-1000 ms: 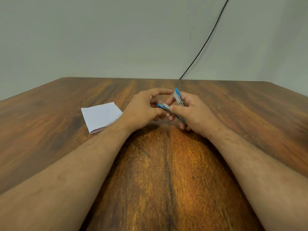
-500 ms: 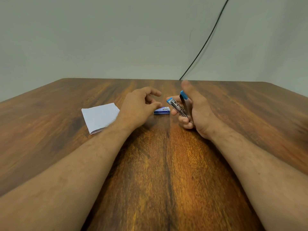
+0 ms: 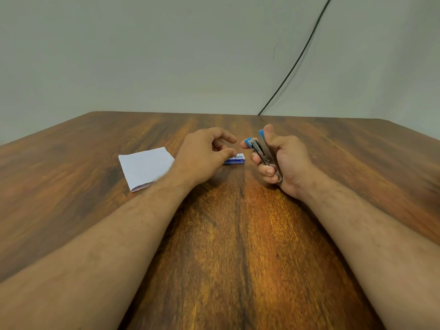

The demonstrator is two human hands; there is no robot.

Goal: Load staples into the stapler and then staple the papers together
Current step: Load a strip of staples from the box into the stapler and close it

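Gripped upright in the right hand (image 3: 283, 163): small blue-and-metal stapler (image 3: 260, 148), hinged open, thumb along its far arm. Just left, left hand (image 3: 202, 156), fingers loosely curled, thumb tip touching small blue-and-white staple box (image 3: 234, 160). Since half a second ago, lowered onto that box. Beside the left wrist, folded white paper (image 3: 146, 167) flat on brown wooden table (image 3: 238, 246).
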